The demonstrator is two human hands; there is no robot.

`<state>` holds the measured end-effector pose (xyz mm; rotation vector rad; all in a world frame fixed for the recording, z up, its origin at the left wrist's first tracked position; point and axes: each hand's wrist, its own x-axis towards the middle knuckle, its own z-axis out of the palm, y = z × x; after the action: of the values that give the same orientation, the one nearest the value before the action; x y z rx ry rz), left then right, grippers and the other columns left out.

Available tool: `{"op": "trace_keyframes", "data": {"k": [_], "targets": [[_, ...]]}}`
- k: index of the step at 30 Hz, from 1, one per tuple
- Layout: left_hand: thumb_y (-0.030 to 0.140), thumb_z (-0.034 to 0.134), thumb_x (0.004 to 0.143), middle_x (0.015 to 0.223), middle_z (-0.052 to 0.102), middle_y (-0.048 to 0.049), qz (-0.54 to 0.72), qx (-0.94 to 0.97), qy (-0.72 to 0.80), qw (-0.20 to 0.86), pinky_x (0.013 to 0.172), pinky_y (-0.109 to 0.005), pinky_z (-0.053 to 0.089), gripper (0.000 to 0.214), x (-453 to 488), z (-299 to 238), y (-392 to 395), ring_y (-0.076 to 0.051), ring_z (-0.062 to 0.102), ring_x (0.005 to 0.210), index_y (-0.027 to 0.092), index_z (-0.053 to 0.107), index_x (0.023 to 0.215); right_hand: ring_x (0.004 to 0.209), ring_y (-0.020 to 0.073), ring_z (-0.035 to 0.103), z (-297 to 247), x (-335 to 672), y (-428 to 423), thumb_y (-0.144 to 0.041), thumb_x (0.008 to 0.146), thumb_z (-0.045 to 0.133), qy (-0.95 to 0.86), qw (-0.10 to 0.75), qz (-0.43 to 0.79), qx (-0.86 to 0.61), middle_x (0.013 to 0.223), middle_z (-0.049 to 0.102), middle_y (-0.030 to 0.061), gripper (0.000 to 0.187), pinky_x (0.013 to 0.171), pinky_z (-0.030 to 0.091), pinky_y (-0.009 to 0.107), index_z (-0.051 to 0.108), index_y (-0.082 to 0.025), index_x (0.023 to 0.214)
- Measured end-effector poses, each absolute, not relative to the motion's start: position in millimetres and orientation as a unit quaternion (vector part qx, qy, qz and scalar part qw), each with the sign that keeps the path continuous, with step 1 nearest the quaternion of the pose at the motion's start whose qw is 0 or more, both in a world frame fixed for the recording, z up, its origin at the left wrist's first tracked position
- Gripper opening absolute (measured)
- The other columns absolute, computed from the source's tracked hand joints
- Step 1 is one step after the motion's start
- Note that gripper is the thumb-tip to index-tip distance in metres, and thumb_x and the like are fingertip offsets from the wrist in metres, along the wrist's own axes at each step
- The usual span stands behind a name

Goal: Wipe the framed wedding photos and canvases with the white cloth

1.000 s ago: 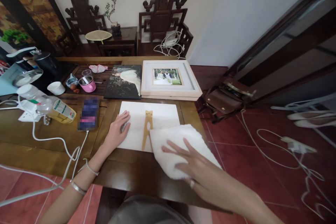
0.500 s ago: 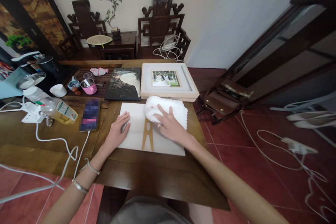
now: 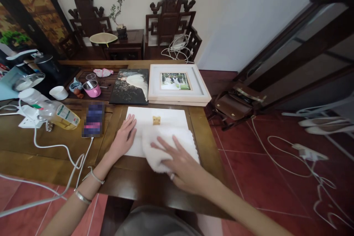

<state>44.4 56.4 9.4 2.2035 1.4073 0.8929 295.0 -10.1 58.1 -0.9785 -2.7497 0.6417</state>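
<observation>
A white flat panel (image 3: 174,116) lies on the brown wooden table, with a gold-coloured stand piece (image 3: 156,120) on its face. My left hand (image 3: 124,136) rests flat on the panel's left edge, fingers stretched out. On the panel's lower right part, my right hand (image 3: 181,166) holds a folded white towel (image 3: 151,147) pressed down, its fingers spread over the cloth. The towel covers the lower part of the stand piece and overhangs the panel's near edge.
Beyond the panel lie a framed photo (image 3: 175,81) and a dark photo board (image 3: 129,86). To the left are a phone (image 3: 93,120) with a cable, an oil bottle (image 3: 63,116), a pink cup (image 3: 92,88) and a white power strip (image 3: 27,120). A brown bag (image 3: 235,103) is at the right.
My right hand has drawn the towel from the panel's far edge toward me. The top of the stand piece now shows and its legs are covered. My left hand stays in place.
</observation>
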Motion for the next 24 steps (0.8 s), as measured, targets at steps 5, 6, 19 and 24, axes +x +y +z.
{"op": "trace_keyframes", "data": {"k": [5,6,19,24], "targets": [[0.027,0.039,0.096,0.144,0.046,-0.0136,0.314,0.790,0.492,0.186,0.116,-0.052,0.025,0.042,42.4,4.6,57.8,-0.024,0.035,0.139,0.017,0.050,0.136,0.144,0.0326,0.015,58.0,290.4,61.5,-0.006,0.078,0.042,-0.896,0.100,0.171,-0.398,0.150,0.037,0.0124,0.043,0.111,0.010,0.068,0.063,-0.014,0.115],[0.027,0.039,0.096,0.144,0.046,-0.0138,0.318,0.790,0.491,0.186,0.116,-0.052,0.025,0.042,42.1,3.6,58.0,-0.024,0.035,0.139,0.017,0.050,0.136,0.144,0.0335,0.016,57.8,286.5,71.4,-0.007,0.080,0.041,-0.893,0.100,0.160,-0.409,0.150,0.037,0.0126,0.044,0.110,0.011,0.069,0.061,-0.013,0.118],[0.026,0.038,0.097,0.143,0.048,-0.0125,0.335,0.779,0.493,0.194,0.116,-0.051,0.026,0.040,43.5,3.9,57.0,-0.023,0.037,0.138,0.019,0.053,0.133,0.144,0.0396,0.002,62.2,268.5,-32.0,-0.011,0.070,0.054,-0.922,0.046,0.217,-0.318,0.157,0.024,0.0074,0.035,0.106,-0.001,0.074,0.071,-0.021,0.099],[0.027,0.038,0.096,0.144,0.047,-0.0127,0.335,0.778,0.492,0.199,0.116,-0.051,0.025,0.041,43.4,3.3,57.2,-0.023,0.036,0.138,0.018,0.052,0.133,0.145,0.0302,0.010,63.1,278.2,-11.0,-0.005,0.067,0.047,-0.903,0.079,0.216,-0.362,0.151,0.038,0.0056,0.042,0.110,0.001,0.069,0.069,-0.020,0.100]]}}
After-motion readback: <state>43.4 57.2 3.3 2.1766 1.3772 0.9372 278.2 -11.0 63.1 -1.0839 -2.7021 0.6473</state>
